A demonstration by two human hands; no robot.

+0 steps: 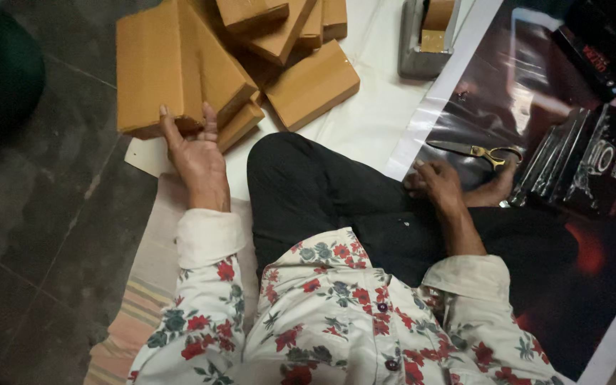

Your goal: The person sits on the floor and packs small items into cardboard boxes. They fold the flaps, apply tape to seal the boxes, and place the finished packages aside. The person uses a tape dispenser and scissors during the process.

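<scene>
My left hand (pixel 195 151) grips the near edge of a large brown wrapped box (pixel 172 60), fingers curled up over its side. More brown wrapped boxes (pixel 311 82) lie piled behind and to the right of it. My right hand (pixel 433 182) rests with curled fingers on my black-trousered knee (pixel 308 185), at the edge of a dark glossy printed sheet (pixel 507 78). Gold-handled scissors (pixel 475 150) lie on that sheet just beyond my right hand, untouched.
A grey tape dispenser (pixel 425 39) with brown tape stands at the back. A white sheet (pixel 372 121) covers the floor under the boxes. Dark tiled floor (pixel 30 207) is on the left, with a dark green round object (pixel 5 71) at far left. A bare foot (pixel 490 192) lies near the scissors.
</scene>
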